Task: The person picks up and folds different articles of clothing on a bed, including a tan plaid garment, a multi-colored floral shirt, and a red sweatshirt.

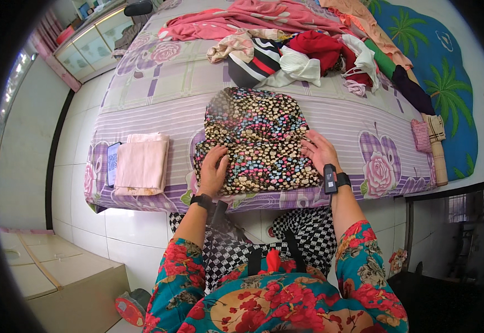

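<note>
A black garment with a dense, multicoloured flower print (258, 141) lies on the bed in front of me. Its lower part appears doubled over, with a fold line across the middle. My left hand (214, 168) rests on the garment's left side, thumb apart from the fingers. At the right edge, my right hand (320, 152) touches the fabric with its fingertips, fingers spread. Neither hand grips the cloth. Both wrists wear black straps, the right one carrying a small black device (330, 179).
A folded pale pink cloth (142, 164) lies left on the bed (175, 112), beside a phone (112, 164). Beyond the garment are a heap of mixed clothes (283, 58) and a pink blanket (242, 18). Small folded cloths (422, 135) sit at the right edge. A cabinet (71, 287) stands lower left.
</note>
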Tool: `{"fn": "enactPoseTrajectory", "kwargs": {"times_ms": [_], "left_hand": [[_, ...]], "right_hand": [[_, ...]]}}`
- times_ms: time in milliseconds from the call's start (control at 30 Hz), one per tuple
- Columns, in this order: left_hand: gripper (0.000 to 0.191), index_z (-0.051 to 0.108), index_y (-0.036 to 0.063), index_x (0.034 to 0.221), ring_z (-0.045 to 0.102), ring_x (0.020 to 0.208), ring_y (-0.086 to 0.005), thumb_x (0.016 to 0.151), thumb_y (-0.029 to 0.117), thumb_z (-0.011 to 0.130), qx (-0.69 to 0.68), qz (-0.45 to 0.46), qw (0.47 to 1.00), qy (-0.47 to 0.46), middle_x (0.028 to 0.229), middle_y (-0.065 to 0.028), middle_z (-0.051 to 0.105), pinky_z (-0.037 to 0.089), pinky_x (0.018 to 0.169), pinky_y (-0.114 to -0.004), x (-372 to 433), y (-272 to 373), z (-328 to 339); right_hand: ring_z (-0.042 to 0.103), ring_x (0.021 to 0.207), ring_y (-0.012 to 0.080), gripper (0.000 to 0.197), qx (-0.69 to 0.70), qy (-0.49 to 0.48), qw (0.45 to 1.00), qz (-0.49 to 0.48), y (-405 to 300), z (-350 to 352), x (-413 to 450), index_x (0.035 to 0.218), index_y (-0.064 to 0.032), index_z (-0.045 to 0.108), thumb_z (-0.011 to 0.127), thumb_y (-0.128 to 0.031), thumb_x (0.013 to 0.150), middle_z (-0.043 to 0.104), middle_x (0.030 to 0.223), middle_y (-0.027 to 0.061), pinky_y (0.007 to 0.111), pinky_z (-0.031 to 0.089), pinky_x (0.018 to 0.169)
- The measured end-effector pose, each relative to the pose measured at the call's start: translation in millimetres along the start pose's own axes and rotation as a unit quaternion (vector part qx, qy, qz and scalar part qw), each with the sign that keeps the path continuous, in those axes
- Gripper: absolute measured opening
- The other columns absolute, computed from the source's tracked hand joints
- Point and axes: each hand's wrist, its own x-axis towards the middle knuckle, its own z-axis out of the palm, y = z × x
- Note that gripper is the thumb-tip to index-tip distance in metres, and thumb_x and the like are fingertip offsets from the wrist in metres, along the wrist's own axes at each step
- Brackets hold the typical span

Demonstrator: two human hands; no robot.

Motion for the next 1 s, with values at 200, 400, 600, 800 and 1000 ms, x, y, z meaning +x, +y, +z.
{"fn": "enactPoseTrajectory", "kwargs": {"times_ms": [200,400,600,800,1000], "left_hand": [[0.021,0.061,0.0015,0.103,0.048,0.116,-0.0300,0.085,0.012,0.056,-0.007,-0.003,1.000,0.005,0.113,-0.0145,0.058,0.036,0.099,-0.038,-3,-2,-1],[0.022,0.061,0.0022,0.104,0.049,0.115,-0.0301,0.085,0.012,0.057,0.009,-0.002,1.000,0.004,0.114,-0.0151,0.058,0.036,0.099,-0.038,-3,-6,1],[0.021,0.060,0.0029,0.104,0.048,0.116,-0.0296,0.085,0.011,0.056,0.011,-0.006,1.000,0.001,0.114,-0.0151,0.057,0.036,0.098,-0.037,-2,-6,2],[0.023,0.059,0.0016,0.105,0.046,0.119,-0.0301,0.084,0.012,0.057,-0.001,-0.015,0.999,-0.033,0.116,-0.0158,0.056,0.034,0.100,-0.037,0,0,-5],[0.048,0.053,0.0005,0.116,0.036,0.126,-0.0340,0.077,0.025,0.065,0.121,0.064,0.975,-0.177,0.129,-0.0182,0.046,0.029,0.104,-0.041,-22,22,-43]], "right_hand": [[0.047,0.112,0.0324,0.052,0.183,0.069,0.980,-0.046,-3,-28,-5,0.131,0.0018,0.029,0.045,-0.029,0.092,0.037,0.130,0.0213,0.040,0.046,0.087],[0.046,0.114,0.0338,0.055,0.242,0.142,0.959,-0.044,9,-48,-20,0.132,0.0018,0.029,0.040,-0.035,0.093,0.040,0.128,0.0227,0.041,0.044,0.089],[0.038,0.124,0.0352,0.054,0.259,0.150,0.954,-0.028,24,-52,-34,0.131,0.0045,0.031,0.033,-0.035,0.095,0.039,0.131,0.0251,0.044,0.034,0.103],[0.034,0.127,0.0319,0.064,0.154,0.076,0.984,0.037,20,-56,-54,0.136,0.0046,0.023,0.036,-0.042,0.094,0.032,0.137,0.0254,0.043,0.032,0.101],[0.045,0.116,0.0307,0.064,0.032,0.025,0.990,0.136,10,-68,-73,0.131,0.0067,0.030,0.045,-0.041,0.091,0.044,0.126,0.0221,0.049,0.042,0.089]]}}
